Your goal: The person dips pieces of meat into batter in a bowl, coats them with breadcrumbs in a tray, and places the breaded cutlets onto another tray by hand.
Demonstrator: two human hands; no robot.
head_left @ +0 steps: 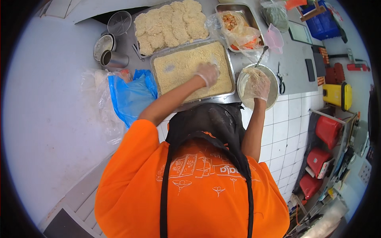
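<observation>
My left hand (207, 73), in a clear plastic glove, is on the breadcrumbs (184, 77) that fill a rectangular metal tray (231, 79). Its fingers are blurred, so whether they hold anything is unclear. To the right, my right hand (261, 86), gloved too, is over a round metal bowl (275, 93) of pale batter (242, 81). Batter and crumbs coat its fingers; I cannot tell whether a piece of food is among them. A spoon handle (262, 55) leans out over the bowl's far rim. Behind the crumb tray, crumbed pieces (171, 25) lie in overlapping rows on another tray.
Blue plastic bags (131, 92) lie left of the crumb tray. A metal cup (114, 59) and a wire strainer (119, 23) are farther back. At the right are scissors (280, 80), a pink scoop (273, 38), and a metal pan (218, 8) holding bagged food (230, 22).
</observation>
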